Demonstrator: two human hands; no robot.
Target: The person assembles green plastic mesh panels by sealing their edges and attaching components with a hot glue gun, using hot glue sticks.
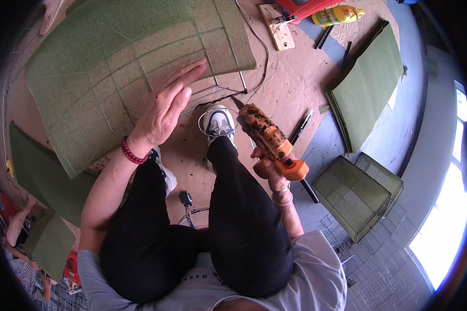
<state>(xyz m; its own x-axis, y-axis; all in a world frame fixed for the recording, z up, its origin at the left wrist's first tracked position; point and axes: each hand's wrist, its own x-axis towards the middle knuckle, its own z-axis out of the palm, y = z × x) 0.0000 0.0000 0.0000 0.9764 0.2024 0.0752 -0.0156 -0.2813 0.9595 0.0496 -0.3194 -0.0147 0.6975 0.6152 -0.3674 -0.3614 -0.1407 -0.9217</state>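
Green fabric panel (124, 67) on wire frame lies on the brown worktop (290, 88), in front of the knees. Left hand (163, 111) flat & open, pressing its near edge. Right hand (270, 168) closed round an orange glue gun (270, 140), nozzle aimed at the panel corner. Looks like the press-down stage; next bead prob needs nozzle on the edge w/ fingers clear

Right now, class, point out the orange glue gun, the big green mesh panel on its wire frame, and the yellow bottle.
orange glue gun (269, 139), head view, on its stained barrel.
green mesh panel (104, 72), head view, on its cloth face.
yellow bottle (336, 15), head view, on its body.
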